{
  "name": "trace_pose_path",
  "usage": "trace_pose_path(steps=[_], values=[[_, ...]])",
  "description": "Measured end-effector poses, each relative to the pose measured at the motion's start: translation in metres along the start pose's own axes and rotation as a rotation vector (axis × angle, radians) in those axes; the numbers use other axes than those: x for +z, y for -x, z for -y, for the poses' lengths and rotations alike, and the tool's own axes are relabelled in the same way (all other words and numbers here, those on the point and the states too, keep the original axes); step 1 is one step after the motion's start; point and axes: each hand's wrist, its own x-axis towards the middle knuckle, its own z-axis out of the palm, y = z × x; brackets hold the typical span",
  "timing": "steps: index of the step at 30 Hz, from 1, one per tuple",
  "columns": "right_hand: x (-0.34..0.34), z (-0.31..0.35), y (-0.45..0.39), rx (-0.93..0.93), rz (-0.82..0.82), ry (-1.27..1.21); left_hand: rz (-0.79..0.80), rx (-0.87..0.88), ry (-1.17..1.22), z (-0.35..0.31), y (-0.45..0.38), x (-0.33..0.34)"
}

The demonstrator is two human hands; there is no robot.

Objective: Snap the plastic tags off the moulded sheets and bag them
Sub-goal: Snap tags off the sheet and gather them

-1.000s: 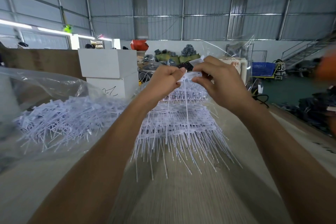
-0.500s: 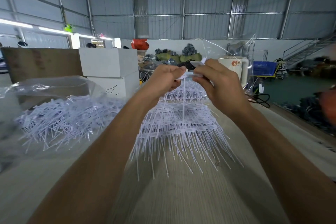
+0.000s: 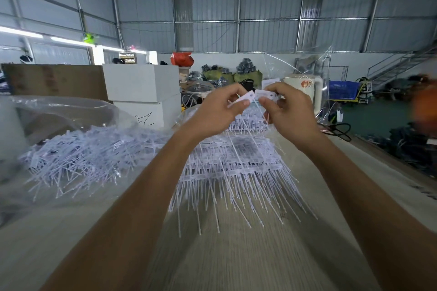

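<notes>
Both hands are raised above the table. My left hand (image 3: 218, 111) pinches a white plastic tag (image 3: 246, 97) between thumb and fingers. My right hand (image 3: 289, 111) pinches a second white tag (image 3: 266, 94) right beside it; thin white stems hang down from them. Below the hands lies a stack of white moulded tag sheets (image 3: 238, 165) with long stems fanned toward me. At the left a clear plastic bag (image 3: 71, 149) lies open, holding a heap of loose tags.
The pale wooden table (image 3: 236, 255) runs away from me. Two white boxes (image 3: 144, 94) and a brown board (image 3: 54, 80) stand behind the bag. Another clear bag (image 3: 307, 71) stands upright behind my hands. A blurred orange shape (image 3: 423, 101) is at the right edge.
My hands have pulled slightly apart and the two tag heads now show as separate pieces between them. The view has tilted a little; the orange shape at the right has shifted.
</notes>
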Motion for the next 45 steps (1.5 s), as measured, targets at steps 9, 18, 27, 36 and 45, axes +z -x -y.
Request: trace_pose_path(steps=[9,18,27,36,45], values=[[0.013,0.005,0.004,0.039,0.02,0.319,0.024,0.083,-0.418,0.006,-0.001,0.004],[0.025,-0.004,0.015,0.125,0.028,0.347,0.145,0.054,-0.334,0.012,0.003,0.004],[-0.001,-0.06,0.023,0.444,0.015,0.114,0.192,0.088,-0.158,0.0,0.003,-0.007],[0.008,-0.032,0.01,0.268,0.133,-0.246,0.201,0.059,-0.34,0.014,0.001,0.001],[0.015,-0.024,0.016,0.183,0.227,-0.105,0.185,-0.002,-0.25,0.017,0.001,0.004]])
